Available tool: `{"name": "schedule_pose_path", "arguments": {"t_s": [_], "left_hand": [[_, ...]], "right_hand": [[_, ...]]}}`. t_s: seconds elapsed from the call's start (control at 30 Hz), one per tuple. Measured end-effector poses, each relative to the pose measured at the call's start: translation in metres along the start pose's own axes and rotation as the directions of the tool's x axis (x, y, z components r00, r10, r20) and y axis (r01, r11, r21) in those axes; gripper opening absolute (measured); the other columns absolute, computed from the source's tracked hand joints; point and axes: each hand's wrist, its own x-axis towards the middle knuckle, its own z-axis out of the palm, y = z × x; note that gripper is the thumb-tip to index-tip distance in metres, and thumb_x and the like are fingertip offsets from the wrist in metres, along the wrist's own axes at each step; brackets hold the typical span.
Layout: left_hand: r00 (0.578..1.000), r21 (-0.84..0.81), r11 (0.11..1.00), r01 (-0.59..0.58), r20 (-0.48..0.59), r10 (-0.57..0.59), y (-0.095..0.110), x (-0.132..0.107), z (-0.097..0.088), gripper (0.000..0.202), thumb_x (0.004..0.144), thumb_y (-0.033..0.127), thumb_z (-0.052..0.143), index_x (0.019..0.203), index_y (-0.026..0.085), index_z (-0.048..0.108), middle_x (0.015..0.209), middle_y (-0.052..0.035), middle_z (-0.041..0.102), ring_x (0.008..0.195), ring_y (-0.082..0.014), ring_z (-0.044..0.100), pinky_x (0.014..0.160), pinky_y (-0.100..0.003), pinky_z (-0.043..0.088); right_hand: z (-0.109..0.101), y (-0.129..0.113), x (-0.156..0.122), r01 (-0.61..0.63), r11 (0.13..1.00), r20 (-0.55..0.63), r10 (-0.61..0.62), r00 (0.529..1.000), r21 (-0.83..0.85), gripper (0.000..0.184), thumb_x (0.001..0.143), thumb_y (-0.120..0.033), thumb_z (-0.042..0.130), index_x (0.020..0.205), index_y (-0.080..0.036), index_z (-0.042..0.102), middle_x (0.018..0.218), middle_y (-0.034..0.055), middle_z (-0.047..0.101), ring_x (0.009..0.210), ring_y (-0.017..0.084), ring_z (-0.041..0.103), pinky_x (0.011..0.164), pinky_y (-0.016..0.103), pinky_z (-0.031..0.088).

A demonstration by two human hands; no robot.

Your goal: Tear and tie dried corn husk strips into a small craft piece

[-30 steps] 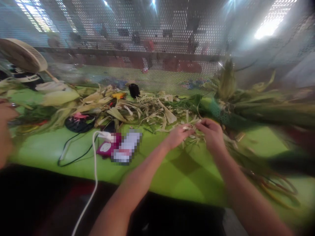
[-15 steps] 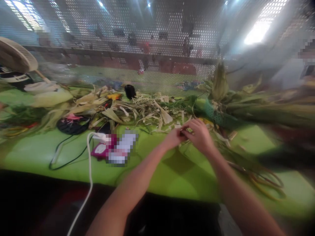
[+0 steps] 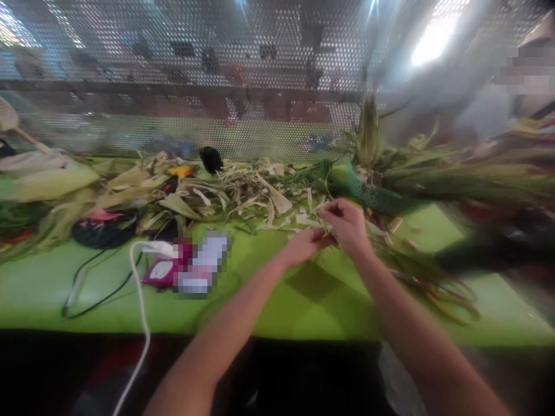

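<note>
**Dry husk strips (image 3: 321, 232) pinched in both hands**

Your left hand (image 3: 306, 245) and right hand (image 3: 347, 225) were both closed on the husk strips, fingertips nearly touching, low over the green table (image 3: 277, 306) at the near edge of the husk pile (image 3: 255, 193). Those strips looked brittle, so I'd guess a hard tug could've snapped them or dragged scraps toward the white cable (image 3: 139, 289).

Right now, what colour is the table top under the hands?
Plain lime green; the head view shows the table top, below the left hand and right hand.
</note>
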Motion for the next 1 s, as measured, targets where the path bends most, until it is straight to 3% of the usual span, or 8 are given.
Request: {"name": "schedule_pose_path", "arguments": {"t_s": [0.13,0.33,0.4,0.53,0.6,0.67,0.83,1.0], "left_hand": [[0.997,-0.204,0.979,-0.016,-0.072,0.002,0.0,0.0,-0.004,0.044,0.082,0.057,0.061,0.091,0.014,0.069,0.086,-0.0055,0.067,0.087,-0.0181,0.058,0.084,-0.029,0.042],[0.969,-0.585,0.811,0.015,-0.191,-0.156,-0.003,0.005,-0.003,0.047,0.08,0.059,0.064,0.104,0.019,0.07,0.092,-0.003,0.068,0.089,-0.0149,0.058,0.086,-0.029,0.045],[0.965,-0.602,0.798,0.01,-0.204,-0.166,-0.003,0.005,-0.004,0.043,0.078,0.055,0.067,0.1,0.019,0.071,0.093,-0.0032,0.069,0.09,-0.0148,0.059,0.088,-0.029,0.045],[0.98,-0.486,0.874,-0.032,-0.189,-0.069,-0.001,0.003,-0.01,0.035,0.08,0.049,0.068,0.087,0.015,0.075,0.091,-0.0056,0.072,0.09,-0.0169,0.062,0.089,-0.029,0.044],[0.986,-0.448,0.893,-0.034,-0.159,-0.042,-0.001,0.002,-0.012,0.037,0.082,0.049,0.066,0.084,0.014,0.075,0.09,-0.0069,0.073,0.088,-0.0177,0.063,0.089,-0.03,0.045],[0.981,-0.495,0.868,-0.044,-0.183,-0.055,-0.003,0.002,-0.013,0.038,0.082,0.05,0.066,0.088,0.014,0.075,0.089,-0.0069,0.074,0.085,-0.0178,0.064,0.087,-0.03,0.046],[0.92,-0.705,0.693,-0.15,-0.355,-0.162,-0.009,0.009,-0.015,0.041,0.078,0.05,0.071,0.1,0.015,0.072,0.078,-0.0036,0.071,0.07,-0.0145,0.064,0.072,-0.027,0.051],[0.919,-0.719,0.669,-0.189,-0.37,-0.138,-0.011,0.012,-0.016,0.047,0.08,0.051,0.067,0.11,0.016,0.071,0.079,-0.0048,0.072,0.067,-0.0134,0.065,0.063,-0.024,0.051]], "right_hand": [[-0.004,-0.004,0.003,-0.043,0.998,0.059,0.04,0.998,0.052,0.028,0.074,-0.045,0.072,0.083,-0.019,0.067,0.072,-0.0002,0.063,0.064,0.013,0.053,0.06,0.026,0.041],[-0.004,-0.004,0.002,-0.106,0.992,0.221,0.089,0.971,0.064,0.032,0.072,-0.048,0.073,0.067,-0.02,0.06,0.059,-0.0026,0.053,0.055,0.012,0.047,0.053,0.026,0.036],[-0.001,-0.001,0.002,-0.073,0.994,0.166,0.059,0.984,0.077,0.03,0.071,-0.044,0.073,0.064,-0.02,0.057,0.058,-0.0036,0.051,0.056,0.012,0.045,0.054,0.026,0.035],[0.001,0.005,0.004,-0.044,0.991,0.005,0.043,0.999,0.124,0.031,0.069,-0.041,0.074,0.06,-0.019,0.054,0.057,-0.0048,0.046,0.057,0.01,0.04,0.055,0.025,0.031],[0.0,0.005,0.005,-0.055,0.988,-0.012,0.057,0.998,0.144,0.032,0.069,-0.042,0.075,0.06,-0.019,0.054,0.058,-0.0046,0.046,0.058,0.01,0.039,0.056,0.025,0.031],[-0.002,0.004,0.006,-0.062,0.989,0.007,0.062,0.998,0.137,0.031,0.072,-0.044,0.073,0.064,-0.019,0.057,0.06,-0.0036,0.049,0.059,0.011,0.041,0.057,0.026,0.032],[-0.002,0.001,0.002,-0.056,0.994,0.038,0.053,0.998,0.095,0.038,0.084,-0.056,0.06,0.074,-0.02,0.059,0.072,-0.0002,0.058,0.065,0.013,0.047,0.062,0.026,0.036],[0.019,0.007,-0.01,-0.079,0.992,0.251,0.101,0.963,-0.095,0.04,0.076,-0.058,0.068,0.075,-0.019,0.059,0.069,-0.0009,0.058,0.063,0.014,0.048,0.058,0.027,0.034]]}}
